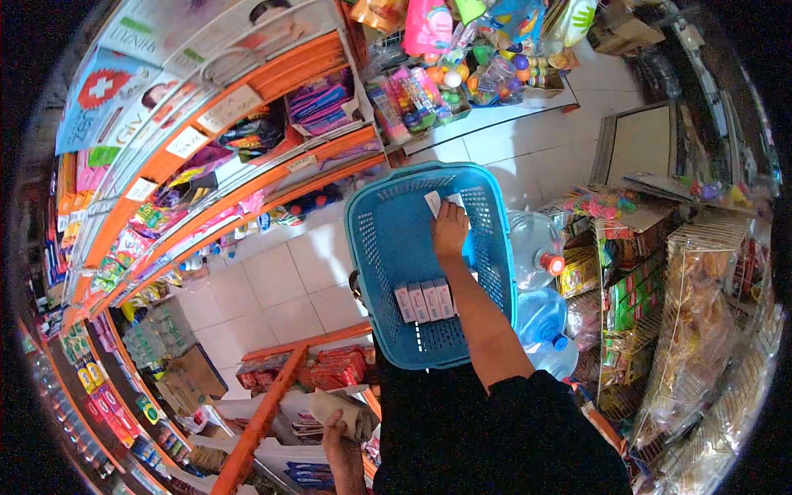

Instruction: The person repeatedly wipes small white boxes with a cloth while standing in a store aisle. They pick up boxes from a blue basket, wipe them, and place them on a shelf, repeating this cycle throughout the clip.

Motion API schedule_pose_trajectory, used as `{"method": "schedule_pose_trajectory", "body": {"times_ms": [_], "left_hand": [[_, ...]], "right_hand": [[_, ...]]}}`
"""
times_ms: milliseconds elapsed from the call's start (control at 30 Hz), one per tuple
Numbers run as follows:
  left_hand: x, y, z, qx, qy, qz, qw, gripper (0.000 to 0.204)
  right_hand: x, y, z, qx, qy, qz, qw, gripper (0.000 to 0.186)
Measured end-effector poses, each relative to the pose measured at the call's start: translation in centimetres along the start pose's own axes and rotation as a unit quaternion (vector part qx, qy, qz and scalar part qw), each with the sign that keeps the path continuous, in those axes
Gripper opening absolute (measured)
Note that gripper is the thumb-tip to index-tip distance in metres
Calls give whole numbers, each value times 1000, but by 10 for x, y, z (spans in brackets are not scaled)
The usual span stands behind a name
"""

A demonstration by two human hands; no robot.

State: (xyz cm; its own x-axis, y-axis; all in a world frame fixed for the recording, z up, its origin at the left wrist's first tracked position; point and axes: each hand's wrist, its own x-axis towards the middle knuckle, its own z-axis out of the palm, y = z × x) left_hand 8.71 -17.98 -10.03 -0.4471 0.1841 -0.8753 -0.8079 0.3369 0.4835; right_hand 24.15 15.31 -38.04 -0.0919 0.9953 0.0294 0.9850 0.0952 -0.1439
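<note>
A blue plastic basket (356,239) with perforated walls stands in front of me. Inside its far end, my right hand (450,233) is closed on a small white box (432,204); another pale piece shows just beyond the fingers. Several small white boxes (426,300) stand in a row at the basket's near end, partly hidden by my right forearm. At the lower left, over the shelf, my left hand (336,436) is closed round a tan, cardboard-like piece (340,412). What that piece is, I cannot make out.
Orange-edged shelves (247,91) full of packets rise on the left. A lower orange rack (272,412) is near my left hand. Large water jugs (540,318) stand right of the basket, beside a wire rack of snacks (693,305). Toys and plastic balls (454,78) fill a far display.
</note>
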Motion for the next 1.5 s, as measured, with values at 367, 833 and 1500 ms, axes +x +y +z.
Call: {"method": "schedule_pose_trajectory", "body": {"times_ms": [367,833,1500], "left_hand": [[-31,14,62,291,-99,309,900,40],[-142,106,73,39,-456,187,869,58],[-171,119,79,-18,-353,242,904,69]], "right_hand": [[-104,-60,-246,701,-393,97,588,27],[-85,-100,-430,524,-323,-286,734,53],[-150,-111,-515,347,163,-594,707,39]]}}
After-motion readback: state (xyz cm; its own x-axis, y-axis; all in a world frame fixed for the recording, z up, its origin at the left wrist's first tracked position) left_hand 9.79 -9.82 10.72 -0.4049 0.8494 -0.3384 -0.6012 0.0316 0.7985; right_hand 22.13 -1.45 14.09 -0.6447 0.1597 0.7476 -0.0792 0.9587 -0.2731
